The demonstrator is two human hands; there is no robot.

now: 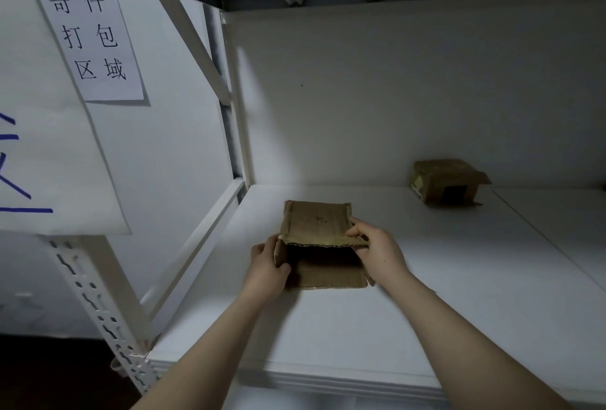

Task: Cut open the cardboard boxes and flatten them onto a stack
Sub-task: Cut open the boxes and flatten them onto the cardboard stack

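Note:
A small brown cardboard box (316, 223) lies on the white shelf board (459, 278), its near end open toward me and a flap spread flat on the board. My left hand (267, 267) grips the box's left wall, fingers curled round its edge. My right hand (377, 250) pinches the right end of the top panel's front edge. A second cardboard box (442, 185) stands at the back right against the wall, with open flaps and a dark opening facing me. No cutting tool is visible.
White metal shelving frames the space: a slotted upright (98, 304) at the lower left, a post (239, 134) at the back corner, a shelf overhead. Paper signs (91, 36) with printed characters hang on the left.

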